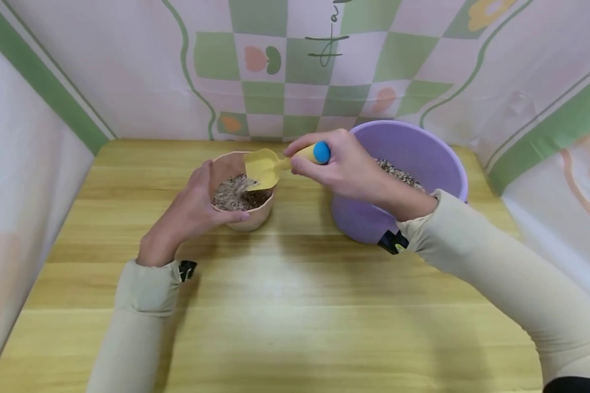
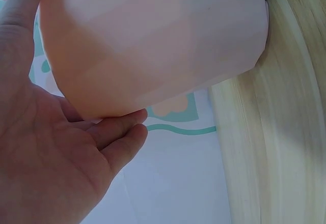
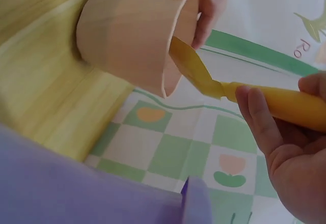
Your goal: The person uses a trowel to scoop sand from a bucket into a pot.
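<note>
A beige-pink flower pot (image 1: 253, 219) stands on the wooden table, partly filled with a grainy grey-brown soil mix (image 1: 232, 195). My left hand (image 1: 189, 210) grips the pot's rim from the left, thumb along the near side and fingers at the far side. In my right hand (image 1: 346, 166) is the handle of a yellow toy shovel (image 1: 263, 170) with a blue end cap. Its blade tilts down into the pot's mouth, with some mix at its tip. The right wrist view also shows the shovel (image 3: 196, 68) reaching inside the rim.
Right of the pot stands a large purple bucket (image 1: 359, 221) with grainy mix (image 1: 398, 173) inside, under my right forearm. A patterned cloth (image 1: 305, 98) hangs behind the wooden table (image 1: 275, 305), whose front part stretches toward me.
</note>
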Demonstrator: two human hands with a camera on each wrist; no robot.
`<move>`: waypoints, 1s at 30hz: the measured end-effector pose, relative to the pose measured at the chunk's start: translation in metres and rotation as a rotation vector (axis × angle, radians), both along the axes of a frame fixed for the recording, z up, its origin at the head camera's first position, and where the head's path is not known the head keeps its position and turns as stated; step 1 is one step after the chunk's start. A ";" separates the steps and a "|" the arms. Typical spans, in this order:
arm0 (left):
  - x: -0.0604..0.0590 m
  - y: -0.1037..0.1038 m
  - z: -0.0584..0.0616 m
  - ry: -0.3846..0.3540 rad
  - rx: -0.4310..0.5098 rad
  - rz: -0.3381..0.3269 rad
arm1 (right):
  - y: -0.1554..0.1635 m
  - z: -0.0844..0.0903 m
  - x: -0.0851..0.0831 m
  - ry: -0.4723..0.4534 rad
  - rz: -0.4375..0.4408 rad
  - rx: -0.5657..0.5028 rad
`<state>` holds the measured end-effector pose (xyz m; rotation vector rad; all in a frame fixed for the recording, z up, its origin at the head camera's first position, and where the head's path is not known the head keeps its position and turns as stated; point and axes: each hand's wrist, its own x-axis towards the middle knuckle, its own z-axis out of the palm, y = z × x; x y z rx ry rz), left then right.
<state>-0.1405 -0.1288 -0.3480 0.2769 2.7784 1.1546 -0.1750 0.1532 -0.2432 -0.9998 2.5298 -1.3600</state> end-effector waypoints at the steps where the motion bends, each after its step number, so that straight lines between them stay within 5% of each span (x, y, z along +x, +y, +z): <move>1: 0.000 0.000 0.000 -0.006 -0.001 0.002 | 0.000 -0.001 0.000 0.048 0.019 0.035; 6: 0.000 -0.001 0.000 -0.007 -0.010 0.002 | 0.000 -0.004 0.003 0.176 0.072 0.100; 20: -0.001 0.002 0.005 0.001 0.029 -0.020 | 0.037 0.003 0.007 0.160 -0.034 -0.089; 30: -0.011 0.032 0.016 0.284 -0.009 -0.022 | 0.069 0.006 0.014 -0.028 -0.064 -0.508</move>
